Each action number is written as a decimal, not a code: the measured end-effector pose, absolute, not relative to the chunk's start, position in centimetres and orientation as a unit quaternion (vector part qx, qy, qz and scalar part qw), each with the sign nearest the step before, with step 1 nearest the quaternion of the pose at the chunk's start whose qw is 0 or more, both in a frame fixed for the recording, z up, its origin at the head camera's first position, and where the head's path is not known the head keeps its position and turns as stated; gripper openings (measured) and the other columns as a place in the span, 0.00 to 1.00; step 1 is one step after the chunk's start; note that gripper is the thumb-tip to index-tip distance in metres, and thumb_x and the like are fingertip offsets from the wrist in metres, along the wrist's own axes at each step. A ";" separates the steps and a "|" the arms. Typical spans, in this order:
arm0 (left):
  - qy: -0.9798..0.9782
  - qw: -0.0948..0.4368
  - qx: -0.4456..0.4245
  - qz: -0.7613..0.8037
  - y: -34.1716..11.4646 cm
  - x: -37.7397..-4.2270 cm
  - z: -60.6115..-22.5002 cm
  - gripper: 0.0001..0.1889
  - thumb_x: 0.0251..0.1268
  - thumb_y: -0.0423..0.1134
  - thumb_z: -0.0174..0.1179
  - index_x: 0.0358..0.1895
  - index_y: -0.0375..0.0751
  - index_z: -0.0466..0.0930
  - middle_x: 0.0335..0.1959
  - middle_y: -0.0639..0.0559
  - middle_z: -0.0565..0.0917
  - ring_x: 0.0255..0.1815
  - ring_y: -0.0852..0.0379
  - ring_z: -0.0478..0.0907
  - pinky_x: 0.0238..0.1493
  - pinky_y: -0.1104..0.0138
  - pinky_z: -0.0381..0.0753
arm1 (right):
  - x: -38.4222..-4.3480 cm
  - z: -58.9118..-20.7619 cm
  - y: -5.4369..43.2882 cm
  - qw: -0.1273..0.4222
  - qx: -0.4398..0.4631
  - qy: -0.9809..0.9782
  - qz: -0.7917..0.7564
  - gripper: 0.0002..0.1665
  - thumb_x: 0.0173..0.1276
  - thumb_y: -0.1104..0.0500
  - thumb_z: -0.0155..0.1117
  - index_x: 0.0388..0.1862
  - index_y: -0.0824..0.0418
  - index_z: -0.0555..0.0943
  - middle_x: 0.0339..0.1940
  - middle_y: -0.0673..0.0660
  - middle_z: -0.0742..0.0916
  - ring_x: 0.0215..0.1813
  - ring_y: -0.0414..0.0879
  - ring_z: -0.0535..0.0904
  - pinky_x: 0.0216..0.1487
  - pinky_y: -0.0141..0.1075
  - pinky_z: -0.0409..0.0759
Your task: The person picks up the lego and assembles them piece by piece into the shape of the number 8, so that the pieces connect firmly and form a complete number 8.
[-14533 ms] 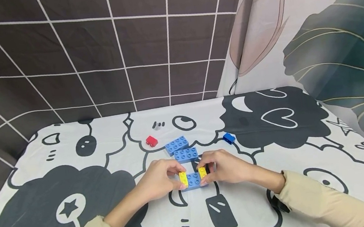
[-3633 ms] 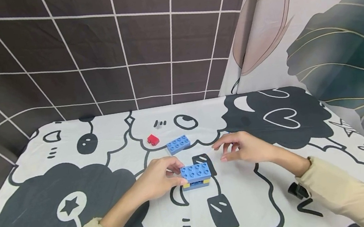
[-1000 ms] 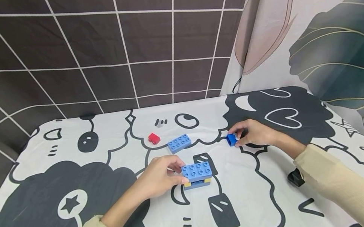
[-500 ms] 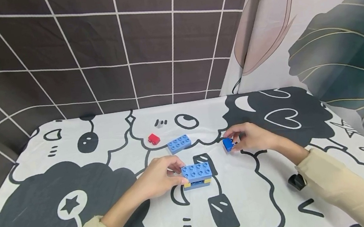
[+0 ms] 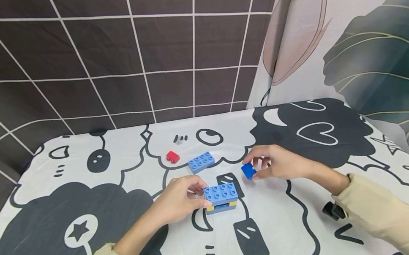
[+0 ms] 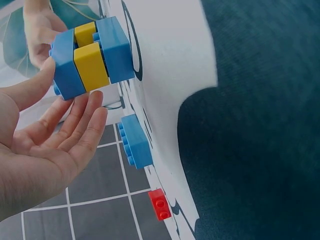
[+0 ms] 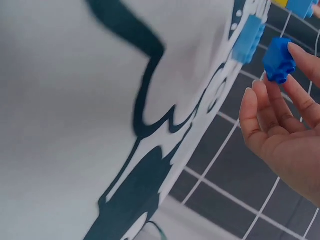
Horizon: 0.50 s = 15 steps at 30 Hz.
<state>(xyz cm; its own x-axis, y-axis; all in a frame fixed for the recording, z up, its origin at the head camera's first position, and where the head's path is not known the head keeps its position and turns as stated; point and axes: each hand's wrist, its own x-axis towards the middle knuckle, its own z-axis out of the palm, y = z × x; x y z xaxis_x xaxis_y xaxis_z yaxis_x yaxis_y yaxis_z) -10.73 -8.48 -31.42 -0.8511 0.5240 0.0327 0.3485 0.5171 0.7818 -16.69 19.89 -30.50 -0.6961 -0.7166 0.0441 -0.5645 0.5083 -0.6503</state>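
In the head view, my left hand (image 5: 180, 199) pinches the left end of a toy brick stack (image 5: 220, 193) that stands on the cloth. The left wrist view shows two light blue bricks with yellow bricks (image 6: 91, 65) sandwiched between them. To the right of the stack, my right hand (image 5: 279, 163) pinches a small dark blue brick (image 5: 248, 171) between thumb and fingertips. In the right wrist view the studs of this dark blue brick (image 7: 278, 60) point down toward the fingers, and it is held off the cloth.
Behind the stack lies a loose light blue brick (image 5: 201, 162). A small red brick (image 5: 172, 157) rests on its side to the left of that. A black-and-white cartoon cloth (image 5: 273, 221) covers the table, with a dark grid curtain (image 5: 103, 50) rising behind it.
My right hand took hold of the dark blue brick at the right and has brought it left and nearer, toward the stack. My left hand stays on the stack.
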 end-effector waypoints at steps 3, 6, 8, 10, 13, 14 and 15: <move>0.866 0.102 0.252 0.420 -8.5 -10.7 -31.5 0.12 0.49 0.35 0.68 0.37 0.36 0.78 0.31 0.54 0.81 0.38 0.55 0.78 0.44 0.61 0.77 | -16.1 -30.2 19.3 0.114 -0.393 0.851 -0.329 0.21 0.53 0.67 0.69 0.47 0.68 0.78 0.43 0.56 0.80 0.39 0.49 0.75 0.39 0.36 0.78; 0.866 0.101 0.253 0.419 -8.5 -10.8 -31.5 0.13 0.49 0.35 0.69 0.37 0.36 0.78 0.31 0.54 0.81 0.38 0.55 0.78 0.44 0.61 0.77 | -15.5 -29.8 18.6 0.112 -0.404 0.846 -0.330 0.22 0.54 0.66 0.69 0.48 0.68 0.78 0.43 0.55 0.80 0.40 0.49 0.75 0.39 0.36 0.78; 0.866 0.100 0.254 0.418 -8.5 -10.8 -31.5 0.13 0.49 0.36 0.69 0.37 0.37 0.78 0.31 0.54 0.81 0.38 0.55 0.78 0.44 0.61 0.77 | -15.1 -29.6 18.2 0.107 -0.406 0.846 -0.328 0.23 0.53 0.65 0.70 0.49 0.68 0.77 0.43 0.55 0.81 0.39 0.48 0.75 0.39 0.35 0.78; 0.866 0.100 0.255 0.418 -8.5 -10.8 -31.5 0.13 0.49 0.36 0.69 0.37 0.37 0.78 0.31 0.54 0.81 0.38 0.55 0.78 0.44 0.61 0.77 | -14.8 -29.5 17.9 0.099 -0.407 0.846 -0.329 0.23 0.52 0.65 0.70 0.48 0.68 0.78 0.43 0.56 0.81 0.39 0.49 0.76 0.39 0.36 0.78; 0.867 0.100 0.254 0.416 -8.5 -10.8 -31.5 0.13 0.49 0.36 0.69 0.37 0.37 0.78 0.31 0.54 0.81 0.38 0.55 0.78 0.44 0.61 0.77 | -14.4 -29.3 17.5 0.091 -0.407 0.846 -0.331 0.22 0.51 0.64 0.71 0.47 0.66 0.79 0.43 0.55 0.82 0.38 0.49 0.77 0.39 0.36 0.78; 0.867 0.101 0.254 0.416 -8.5 -10.8 -31.5 0.13 0.49 0.36 0.69 0.37 0.37 0.78 0.31 0.54 0.81 0.38 0.55 0.78 0.44 0.61 0.77 | -14.3 -29.3 17.3 0.089 -0.408 0.846 -0.332 0.21 0.51 0.64 0.71 0.46 0.65 0.79 0.43 0.55 0.82 0.39 0.48 0.77 0.39 0.36 0.78; 0.868 0.101 0.253 0.416 -8.5 -10.8 -31.5 0.13 0.49 0.36 0.69 0.37 0.37 0.78 0.31 0.54 0.81 0.38 0.55 0.78 0.44 0.61 0.77 | -14.2 -29.3 17.2 0.088 -0.408 0.846 -0.332 0.21 0.52 0.63 0.71 0.46 0.65 0.79 0.42 0.54 0.82 0.39 0.47 0.77 0.39 0.35 0.78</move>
<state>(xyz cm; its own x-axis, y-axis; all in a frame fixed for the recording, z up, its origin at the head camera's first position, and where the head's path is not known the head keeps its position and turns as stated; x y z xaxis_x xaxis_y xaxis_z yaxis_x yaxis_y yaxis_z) -10.79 -8.48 -31.51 -0.8512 0.5236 0.0358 0.3558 0.5255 0.7728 -14.22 17.22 -29.28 -0.6509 -0.7493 0.1224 -0.6326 0.4461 -0.6330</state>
